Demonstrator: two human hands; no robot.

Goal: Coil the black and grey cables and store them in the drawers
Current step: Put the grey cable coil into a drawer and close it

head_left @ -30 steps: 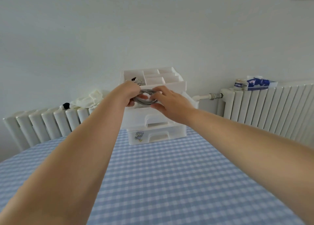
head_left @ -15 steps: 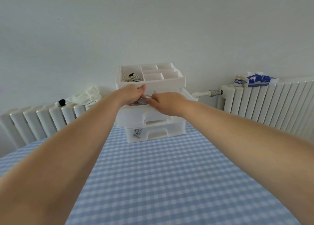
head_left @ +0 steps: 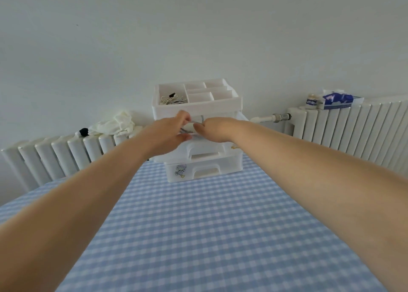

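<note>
While the grey cable (head_left: pixel 197 122) is showing only as a short pale loop between the two hands, most of it is being hidden by fingers, so how tidy the coil is cannot be told. Both hands are meeting over the pulled-out middle drawer (head_left: pixel 199 151) of the white drawer unit (head_left: pixel 196 112): the left hand (head_left: pixel 169 132) is curling its fingers round the bundle from the near side, and the right hand (head_left: pixel 215 129) is pinching it from the other side, thumb pointing inward. Judging by this, the person is lowering the coiled cable into that drawer. To do it well, they should be keeping the loops pressed flat together until the bundle is resting on the drawer floor, letting go with one hand first while the other is pinning the coil, and tucking any loose plug end inside so nothing is catching when the drawer is slid shut. Above, the open top tray (head_left: pixel 223 103) is holding a pale coiled cord with a black clip (head_left: pixel 172 98) in its left compartment; no black cable is plainly visible. Below, the bottom drawer (head_left: pixel 204 169) with a small cartoon sticker is sitting closed. All of this is standing at the far edge of the blue checked worktop (head_left: pixel 198 236), with white radiators (head_left: pixel 353 130) behind and a white cloth (head_left: pixel 114 124) lying on the left one.
</note>
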